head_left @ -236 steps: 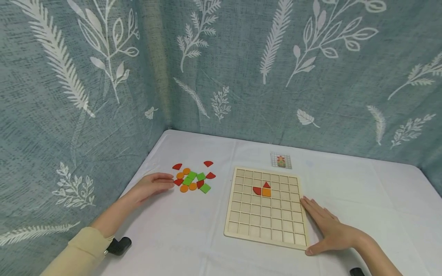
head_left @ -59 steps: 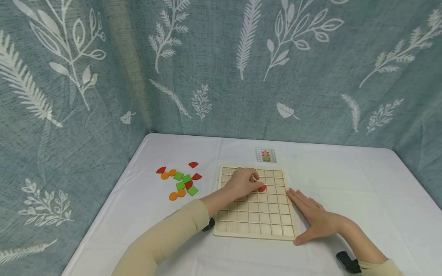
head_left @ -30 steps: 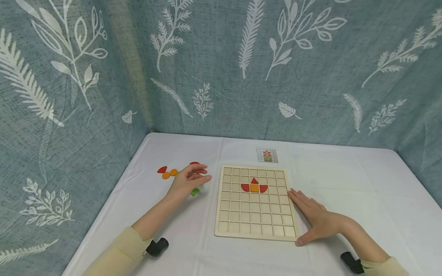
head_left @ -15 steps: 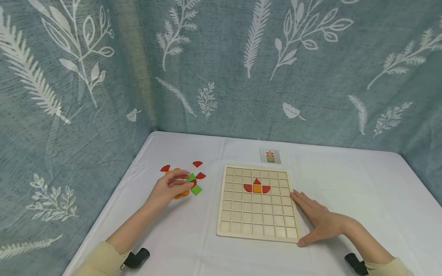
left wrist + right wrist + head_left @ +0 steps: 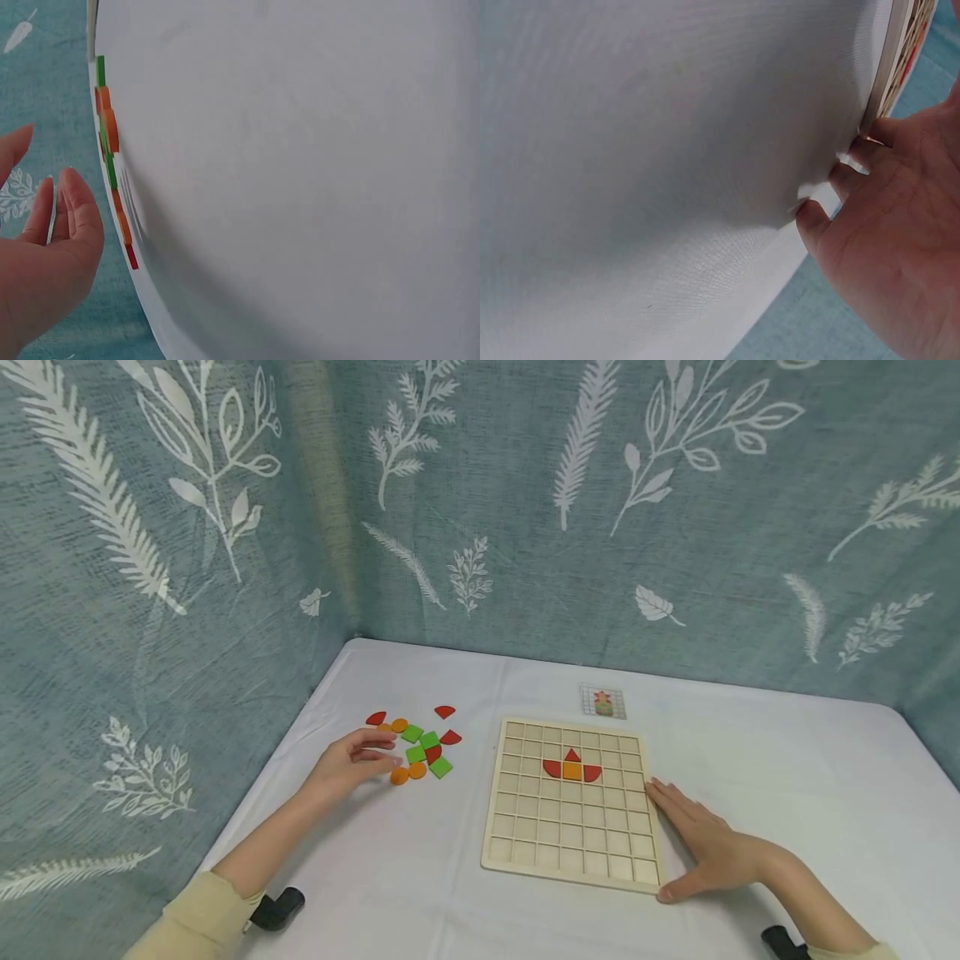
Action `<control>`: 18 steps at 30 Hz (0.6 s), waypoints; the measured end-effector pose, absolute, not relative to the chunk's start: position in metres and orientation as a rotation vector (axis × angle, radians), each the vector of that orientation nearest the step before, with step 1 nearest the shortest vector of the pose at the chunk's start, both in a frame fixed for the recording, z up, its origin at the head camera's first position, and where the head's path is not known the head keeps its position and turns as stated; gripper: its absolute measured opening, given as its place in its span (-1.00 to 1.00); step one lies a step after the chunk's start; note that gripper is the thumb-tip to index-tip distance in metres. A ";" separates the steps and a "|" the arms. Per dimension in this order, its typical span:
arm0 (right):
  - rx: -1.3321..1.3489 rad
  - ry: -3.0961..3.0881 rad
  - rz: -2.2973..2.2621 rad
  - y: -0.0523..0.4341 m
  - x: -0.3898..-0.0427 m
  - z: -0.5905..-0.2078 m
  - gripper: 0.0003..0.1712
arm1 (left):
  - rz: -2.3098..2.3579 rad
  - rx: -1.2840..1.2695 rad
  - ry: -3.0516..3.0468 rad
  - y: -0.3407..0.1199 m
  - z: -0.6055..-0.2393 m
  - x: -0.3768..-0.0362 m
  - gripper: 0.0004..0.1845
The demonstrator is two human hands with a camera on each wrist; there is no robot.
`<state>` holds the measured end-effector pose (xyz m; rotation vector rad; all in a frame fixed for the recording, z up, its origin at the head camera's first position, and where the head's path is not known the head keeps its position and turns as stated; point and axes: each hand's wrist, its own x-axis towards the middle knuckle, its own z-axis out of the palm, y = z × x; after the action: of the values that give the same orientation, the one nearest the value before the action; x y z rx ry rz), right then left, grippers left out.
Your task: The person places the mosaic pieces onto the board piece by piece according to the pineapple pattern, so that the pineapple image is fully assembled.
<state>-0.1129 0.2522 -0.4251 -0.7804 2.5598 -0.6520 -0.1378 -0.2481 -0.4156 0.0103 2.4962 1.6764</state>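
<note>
My left hand [image 5: 347,768] hovers at the left side of a loose group of flat pieces, with nothing between thumb and fingers in the left wrist view. In the group lie orange discs [image 5: 417,770], green squares [image 5: 441,767] and red quarter-circles [image 5: 451,737]. A wooden grid board [image 5: 538,835] carries a red triangle [image 5: 572,755] above an orange square [image 5: 572,771], flanked by red quarter-circles [image 5: 592,773]. Fingers straight, my right hand [image 5: 712,847] lies along the board's right edge, its thumb at the near corner.
Behind the board lies a small clear card [image 5: 603,702] printed with a grid and a coloured figure. A white cloth [image 5: 420,868] covers the table. Leaf-patterned blue-green curtains [image 5: 510,485] stand at the back and left.
My left hand has set a second red quarter-circle right of the orange square, then moved left, back to the loose pieces. My right hand has stayed at the board. The head view has shifted.
</note>
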 end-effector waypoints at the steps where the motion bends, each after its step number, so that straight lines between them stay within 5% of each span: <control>1: -0.778 2.560 -0.656 0.253 -0.113 -0.425 0.48 | 1.646 0.006 2.510 -0.250 -0.416 -0.139 -0.44; 18: -0.757 2.537 -0.674 0.255 -0.114 -0.424 0.47 | 1.240 -0.012 2.879 -0.293 -0.416 -0.180 -0.52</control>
<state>-0.1137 0.2554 -0.4239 -0.7573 2.5371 -0.6744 -0.1799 -0.2932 -0.4160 -0.0124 2.8785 1.2398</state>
